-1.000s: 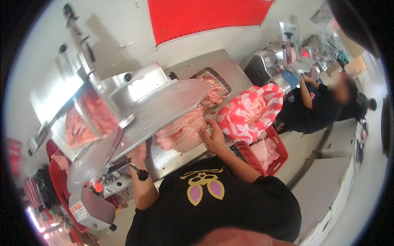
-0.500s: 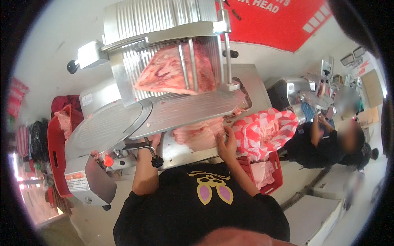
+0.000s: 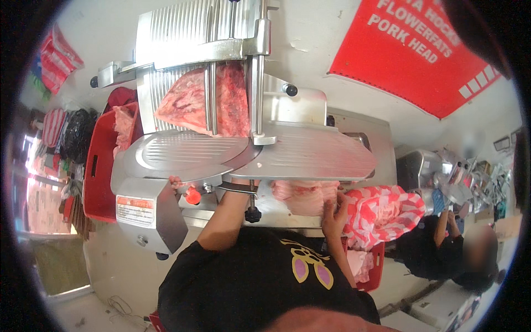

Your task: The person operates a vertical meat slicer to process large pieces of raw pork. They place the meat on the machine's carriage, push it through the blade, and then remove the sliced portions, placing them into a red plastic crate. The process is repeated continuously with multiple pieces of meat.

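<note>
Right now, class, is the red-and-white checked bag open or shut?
Open. The checked bag, beside the right hand, has its mouth spread wide, with pink meat visible inside.

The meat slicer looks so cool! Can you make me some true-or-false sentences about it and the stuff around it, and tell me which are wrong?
1. A big chunk of meat sits up on the slicer. True.
2. The checkered bag is blue and white. False: the checkered bag is red and white.
3. The right hand is at the edge of the sliced meat. True.
4. The crate at the left is green. False: the crate is red.
5. The wall sign is red. True.
</note>
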Motion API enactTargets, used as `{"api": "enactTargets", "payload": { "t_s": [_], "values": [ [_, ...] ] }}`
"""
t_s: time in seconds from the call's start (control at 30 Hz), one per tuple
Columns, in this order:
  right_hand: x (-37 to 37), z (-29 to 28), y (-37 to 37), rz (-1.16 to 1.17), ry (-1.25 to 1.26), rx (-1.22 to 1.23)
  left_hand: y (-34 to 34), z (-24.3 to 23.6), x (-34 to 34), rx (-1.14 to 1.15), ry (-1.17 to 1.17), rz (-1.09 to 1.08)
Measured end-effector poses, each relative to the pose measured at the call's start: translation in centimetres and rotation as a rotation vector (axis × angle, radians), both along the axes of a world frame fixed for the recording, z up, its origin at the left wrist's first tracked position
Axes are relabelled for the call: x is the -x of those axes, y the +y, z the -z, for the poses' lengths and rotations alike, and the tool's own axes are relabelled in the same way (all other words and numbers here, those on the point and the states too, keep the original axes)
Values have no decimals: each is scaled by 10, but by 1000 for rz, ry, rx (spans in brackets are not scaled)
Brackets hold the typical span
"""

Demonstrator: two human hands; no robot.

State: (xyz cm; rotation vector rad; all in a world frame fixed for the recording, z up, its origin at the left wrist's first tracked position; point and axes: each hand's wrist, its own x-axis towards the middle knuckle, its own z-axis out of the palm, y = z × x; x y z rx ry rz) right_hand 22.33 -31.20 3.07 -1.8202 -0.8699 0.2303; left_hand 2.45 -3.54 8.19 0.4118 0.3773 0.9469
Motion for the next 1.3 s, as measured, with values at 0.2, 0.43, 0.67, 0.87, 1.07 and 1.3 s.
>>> {"api": "enactTargets", "payload": {
  "t_s": [0.2, 0.43, 0.67, 0.87, 1.07, 1.3],
  "values": [
    [2, -6, 1, -6, -27, 41, 0, 0, -5, -4, -3, 4],
    [6, -10, 2, 11, 16, 5, -4, 4, 1, 2, 18, -3],
    [4, -18, 1, -5, 121, 29, -4, 7, 9, 12, 23, -13],
    [2, -8, 0, 19, 69, 45, 0, 8, 4, 11, 9, -12],
    [1, -5, -1, 17, 15, 44, 2, 5, 2, -1, 0, -8],
    [1, -3, -1, 15, -12, 42, 2, 4, -6, -8, -15, 5]
  ]
}}
